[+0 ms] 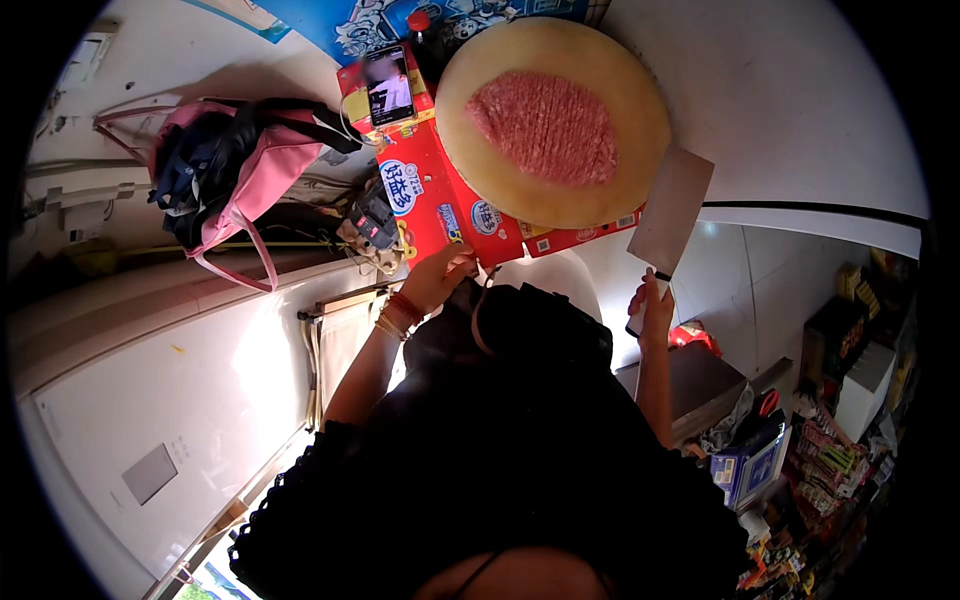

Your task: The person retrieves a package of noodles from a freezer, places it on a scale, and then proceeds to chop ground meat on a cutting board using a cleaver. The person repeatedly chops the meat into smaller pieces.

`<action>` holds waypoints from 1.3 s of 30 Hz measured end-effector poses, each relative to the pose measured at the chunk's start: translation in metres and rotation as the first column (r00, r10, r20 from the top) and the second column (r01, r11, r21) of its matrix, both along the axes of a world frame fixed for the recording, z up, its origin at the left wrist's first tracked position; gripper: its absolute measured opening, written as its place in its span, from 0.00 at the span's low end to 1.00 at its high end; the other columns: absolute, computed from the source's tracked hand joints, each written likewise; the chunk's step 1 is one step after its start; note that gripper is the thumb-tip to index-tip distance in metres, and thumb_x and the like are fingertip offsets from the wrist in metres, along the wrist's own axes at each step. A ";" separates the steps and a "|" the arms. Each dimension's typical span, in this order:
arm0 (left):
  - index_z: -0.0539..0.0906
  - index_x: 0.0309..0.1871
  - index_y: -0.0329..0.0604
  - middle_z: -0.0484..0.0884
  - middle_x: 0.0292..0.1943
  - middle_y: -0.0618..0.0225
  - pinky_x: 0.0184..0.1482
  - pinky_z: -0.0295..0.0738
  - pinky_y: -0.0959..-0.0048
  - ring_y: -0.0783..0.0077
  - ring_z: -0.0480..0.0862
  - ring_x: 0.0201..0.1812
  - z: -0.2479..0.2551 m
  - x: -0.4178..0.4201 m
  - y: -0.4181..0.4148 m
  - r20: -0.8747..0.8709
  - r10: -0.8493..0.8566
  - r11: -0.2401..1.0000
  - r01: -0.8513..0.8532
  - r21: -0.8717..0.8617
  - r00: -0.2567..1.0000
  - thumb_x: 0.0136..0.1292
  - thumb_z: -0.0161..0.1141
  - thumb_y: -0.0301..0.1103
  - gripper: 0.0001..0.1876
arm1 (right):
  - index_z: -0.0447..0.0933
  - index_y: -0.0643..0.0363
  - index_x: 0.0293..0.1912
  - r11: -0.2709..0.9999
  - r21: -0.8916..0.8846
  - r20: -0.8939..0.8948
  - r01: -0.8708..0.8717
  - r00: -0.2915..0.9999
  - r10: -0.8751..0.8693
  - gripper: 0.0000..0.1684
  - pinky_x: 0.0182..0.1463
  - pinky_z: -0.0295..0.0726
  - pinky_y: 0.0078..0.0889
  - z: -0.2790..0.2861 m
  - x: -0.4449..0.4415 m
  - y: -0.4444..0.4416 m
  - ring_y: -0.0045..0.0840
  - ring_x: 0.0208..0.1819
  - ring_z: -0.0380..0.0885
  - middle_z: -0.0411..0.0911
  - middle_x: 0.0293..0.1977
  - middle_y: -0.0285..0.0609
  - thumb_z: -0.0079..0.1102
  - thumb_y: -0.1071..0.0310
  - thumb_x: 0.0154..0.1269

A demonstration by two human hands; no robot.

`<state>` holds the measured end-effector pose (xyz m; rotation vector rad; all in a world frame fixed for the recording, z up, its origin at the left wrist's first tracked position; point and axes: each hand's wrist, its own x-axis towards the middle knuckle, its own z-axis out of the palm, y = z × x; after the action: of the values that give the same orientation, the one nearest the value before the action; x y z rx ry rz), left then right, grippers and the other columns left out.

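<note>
A cleaver with a broad rectangular blade (671, 206) is in my right hand (655, 309), gripped by its handle. Its blade points away from me, to the right of a round chopping board (555, 206). Flattened minced meat (547, 127), scored with many parallel lines, lies on the board in an oval patch. My left hand (439, 277), with bracelets at the wrist, is at the near edge of a red printed cardboard (427, 195) that lies under the board. Its fingers are curled and partly hidden, so whether they pinch anything is unclear.
A phone (390, 86) showing a picture leans left of the board, beside a red-capped bottle (420, 30). Further left hangs a pink bag (259, 169) stuffed with dark cloth. A white appliance door (165, 420) stands at lower left. Packaged goods (825, 457) crowd the lower right.
</note>
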<state>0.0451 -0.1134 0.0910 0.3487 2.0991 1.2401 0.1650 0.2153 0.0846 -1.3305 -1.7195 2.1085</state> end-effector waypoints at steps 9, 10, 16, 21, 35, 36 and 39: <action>0.71 0.48 0.38 0.79 0.40 0.60 0.47 0.71 0.74 0.69 0.79 0.43 -0.004 -0.005 -0.013 -0.029 0.001 1.000 -0.001 0.015 1.000 0.62 0.49 0.34 0.14 | 0.66 0.55 0.28 0.990 -0.137 -0.006 0.033 0.999 -0.034 0.12 0.13 0.63 0.19 -0.052 -0.001 -0.010 0.16 0.11 0.63 0.63 0.14 0.31 0.58 0.61 0.56; 0.71 0.48 0.39 0.79 0.40 0.60 0.47 0.71 0.74 0.68 0.79 0.44 -0.007 -0.005 -0.014 -0.023 0.017 0.999 -0.016 0.029 1.000 0.62 0.49 0.34 0.13 | 0.66 0.55 0.27 0.989 -0.147 -0.008 0.031 0.999 -0.033 0.12 0.13 0.63 0.19 -0.056 -0.003 -0.010 0.16 0.11 0.63 0.63 0.14 0.32 0.58 0.61 0.56; 0.71 0.47 0.39 0.80 0.39 0.60 0.46 0.71 0.73 0.67 0.79 0.43 -0.006 -0.006 -0.023 -0.049 0.059 0.998 -0.060 -0.024 0.997 0.62 0.49 0.32 0.12 | 0.67 0.55 0.28 0.985 -0.175 -0.014 0.001 1.000 -0.004 0.11 0.14 0.63 0.19 -0.058 -0.010 -0.006 0.17 0.11 0.63 0.64 0.14 0.32 0.58 0.62 0.57; 0.71 0.47 0.38 0.79 0.40 0.59 0.46 0.71 0.73 0.67 0.79 0.43 -0.011 -0.002 -0.022 -0.014 0.112 0.992 -0.112 -0.061 0.994 0.62 0.49 0.34 0.13 | 0.66 0.57 0.29 0.983 -0.179 -0.006 -0.029 1.000 0.028 0.11 0.14 0.64 0.19 -0.060 -0.021 0.001 0.18 0.11 0.64 0.64 0.14 0.33 0.56 0.61 0.58; 0.72 0.46 0.38 0.79 0.38 0.61 0.45 0.71 0.75 0.70 0.79 0.42 -0.027 -0.006 -0.013 0.050 0.212 0.977 -0.212 0.004 0.976 0.62 0.50 0.35 0.13 | 0.65 0.59 0.30 0.973 -0.155 0.005 -0.173 0.984 0.176 0.10 0.15 0.65 0.21 -0.073 -0.072 -0.002 0.20 0.11 0.65 0.65 0.15 0.36 0.50 0.63 0.62; 0.72 0.46 0.38 0.79 0.38 0.61 0.45 0.71 0.75 0.70 0.79 0.42 -0.027 -0.007 -0.013 0.056 0.214 0.977 -0.214 0.001 0.975 0.62 0.49 0.35 0.13 | 0.65 0.60 0.30 0.970 -0.136 0.001 -0.203 0.979 0.205 0.10 0.14 0.65 0.22 -0.077 -0.077 -0.002 0.20 0.11 0.65 0.65 0.15 0.36 0.49 0.64 0.62; 0.72 0.46 0.38 0.79 0.38 0.62 0.45 0.71 0.75 0.71 0.79 0.41 -0.028 -0.010 -0.014 0.067 0.231 0.973 -0.232 0.010 0.971 0.62 0.49 0.34 0.12 | 0.64 0.61 0.30 0.964 -0.101 -0.033 -0.246 0.969 0.244 0.08 0.14 0.64 0.22 -0.083 -0.091 -0.006 0.20 0.10 0.64 0.65 0.13 0.36 0.47 0.67 0.62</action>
<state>0.0347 -0.1277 0.0632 0.0690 2.1185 1.3847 0.0744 0.2097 0.0020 -1.1679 -1.8758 2.3639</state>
